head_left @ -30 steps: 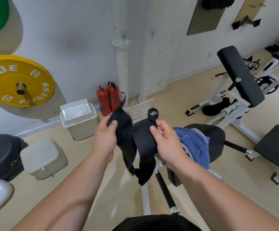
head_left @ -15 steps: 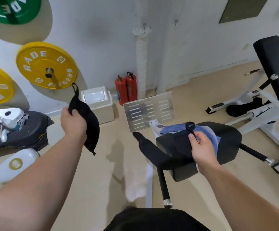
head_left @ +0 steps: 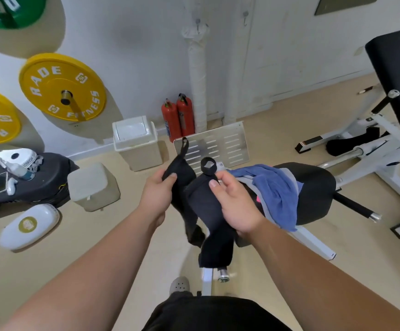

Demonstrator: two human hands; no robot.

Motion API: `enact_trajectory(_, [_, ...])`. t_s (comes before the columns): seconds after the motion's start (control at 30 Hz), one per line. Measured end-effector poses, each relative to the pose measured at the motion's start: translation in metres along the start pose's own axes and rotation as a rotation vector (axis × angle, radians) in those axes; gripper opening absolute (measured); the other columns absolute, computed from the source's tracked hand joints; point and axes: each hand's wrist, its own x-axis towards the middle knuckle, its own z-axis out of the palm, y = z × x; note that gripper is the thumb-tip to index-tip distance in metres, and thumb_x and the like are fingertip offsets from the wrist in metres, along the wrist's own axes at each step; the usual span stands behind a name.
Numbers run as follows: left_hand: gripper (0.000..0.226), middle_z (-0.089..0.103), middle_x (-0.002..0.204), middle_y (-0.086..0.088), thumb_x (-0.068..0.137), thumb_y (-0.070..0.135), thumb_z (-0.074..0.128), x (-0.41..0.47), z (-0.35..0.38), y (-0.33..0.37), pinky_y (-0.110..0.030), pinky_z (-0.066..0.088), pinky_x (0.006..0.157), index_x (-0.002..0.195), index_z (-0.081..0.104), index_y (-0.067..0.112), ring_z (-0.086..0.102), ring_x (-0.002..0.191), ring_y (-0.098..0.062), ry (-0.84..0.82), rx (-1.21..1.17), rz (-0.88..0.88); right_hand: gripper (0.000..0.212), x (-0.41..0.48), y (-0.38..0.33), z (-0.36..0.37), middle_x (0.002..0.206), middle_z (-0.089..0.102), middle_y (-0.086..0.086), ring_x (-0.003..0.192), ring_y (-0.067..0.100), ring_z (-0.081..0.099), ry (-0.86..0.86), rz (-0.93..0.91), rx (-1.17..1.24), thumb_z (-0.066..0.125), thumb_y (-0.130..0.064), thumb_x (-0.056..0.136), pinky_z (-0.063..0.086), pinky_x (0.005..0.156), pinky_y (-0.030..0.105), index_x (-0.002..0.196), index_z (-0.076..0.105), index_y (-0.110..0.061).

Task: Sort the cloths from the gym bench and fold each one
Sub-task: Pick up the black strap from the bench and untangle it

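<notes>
- Both hands have swung back together beside the counter: left hand and right hand each clamp a grip on the black cloth.
- Blue cloth waits on the counter; folding looks barely begun.

Black cloth at centre; blue towel on black tabletop at 3 o'clock; yellow plate, white lettering, at 10; red extinguishers at 12.

Upper left: yellow weight plate on wall. Centre: two red fire extinguishers beside a white lidded bin, near perforated metal plate.
</notes>
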Motion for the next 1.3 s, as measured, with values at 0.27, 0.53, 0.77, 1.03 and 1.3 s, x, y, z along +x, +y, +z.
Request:
enact_trajectory(0.27, [0.022, 0.077, 0.095, -0.011, 0.098, 0.009, 0.055, -0.069, 0.024, 0.029, -0.034, 0.049, 0.066, 0.110, 0.072, 0.014, 0.067, 0.077, -0.021, -0.223, -0.077, 0.046, 0.007, -0.001, -0.010, 0.008, 0.087, 0.071, -0.009, 0.081, 0.001, 0.064, 0.083, -0.178, -0.141, 0.053, -0.025, 0.103, 0.048, 0.071, 0.021, 0.102, 0.060, -0.023])
enact_trajectory(0.53, [0.028, 0.074, 0.085, -0.002, 0.105, 0.017, 0.045, -0.076, 0.015, 0.039, -0.026, 0.047, 0.060, 0.104, 0.072, 0.010, 0.063, 0.070, -0.013, -0.191, -0.079, 0.117, 0.007, 0.005, -0.017, 0.022, 0.063, 0.057, -0.031, 0.064, -0.007, 0.055, 0.153, -0.255, -0.227, 0.055, -0.028, 0.102, 0.038, 0.058, 0.011, 0.096, 0.053, -0.025])
enact_trajectory(0.77, [0.017, 0.078, 0.099, -0.006, 0.101, 0.012, 0.058, -0.032, -0.027, 0.043, -0.027, 0.056, 0.074, 0.111, 0.071, 0.013, 0.074, 0.092, -0.020, -0.125, -0.052, 0.190, 0.014, 0.040, -0.032, 0.070, 0.064, 0.056, -0.022, 0.063, -0.002, 0.052, 0.170, -0.191, -0.171, 0.059, -0.030, 0.100, 0.039, 0.060, 0.013, 0.087, 0.055, -0.028])
enact_trajectory(1.03, [0.015, 0.073, 0.087, 0.005, 0.102, 0.015, 0.055, 0.054, -0.140, 0.055, -0.013, 0.047, 0.063, 0.101, 0.069, 0.021, 0.066, 0.075, -0.001, -0.253, 0.158, 0.231, 0.030, 0.122, -0.065, 0.161, 0.083, 0.068, 0.006, 0.078, 0.014, 0.061, 0.224, -0.035, 0.041, 0.060, -0.033, 0.099, 0.046, 0.072, 0.029, 0.088, 0.070, -0.006])
enact_trajectory(1.3, [0.017, 0.076, 0.098, 0.006, 0.103, 0.028, 0.053, 0.123, -0.237, 0.083, -0.044, 0.055, 0.095, 0.102, 0.068, 0.036, 0.070, 0.098, -0.017, -0.335, 0.279, 0.182, 0.023, 0.175, -0.090, 0.232, 0.077, 0.064, 0.006, 0.073, 0.012, 0.059, 0.223, -0.051, 0.031, 0.074, -0.007, 0.089, 0.048, 0.072, 0.021, 0.111, 0.069, -0.010])
